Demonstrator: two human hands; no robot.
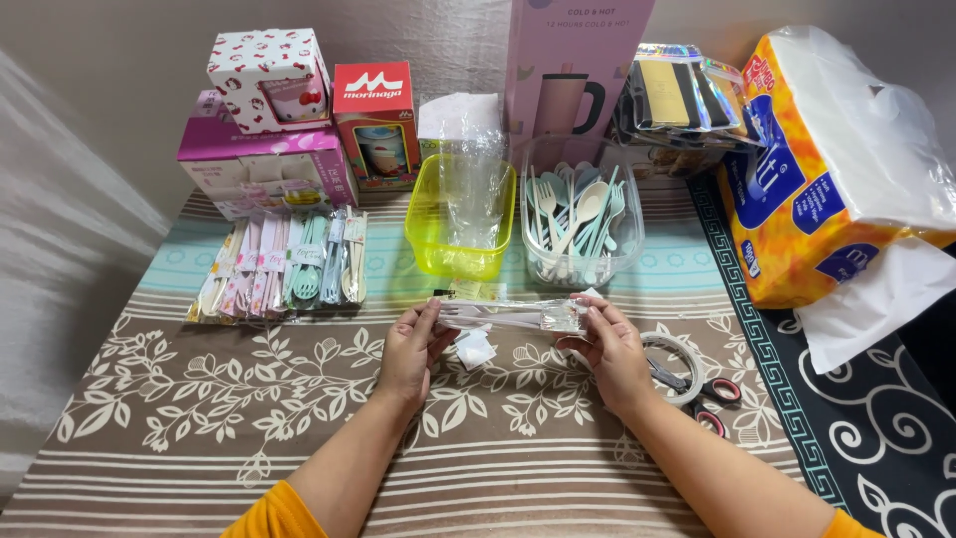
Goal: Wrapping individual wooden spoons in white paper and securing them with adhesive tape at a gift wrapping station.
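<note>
Pinching a light, slippery clear packet (513, 316) of white cutlery by its two ends, the left hand (410, 351) and right hand (612, 351) hold it level above the desk (199, 418).

A leaf-patterned tablecloth (249, 418) covers the table: packed cutlery sets (284, 267) at ten o'clock, yellow tub (423, 234) at twelve, scissors (712, 394) at three.
</note>
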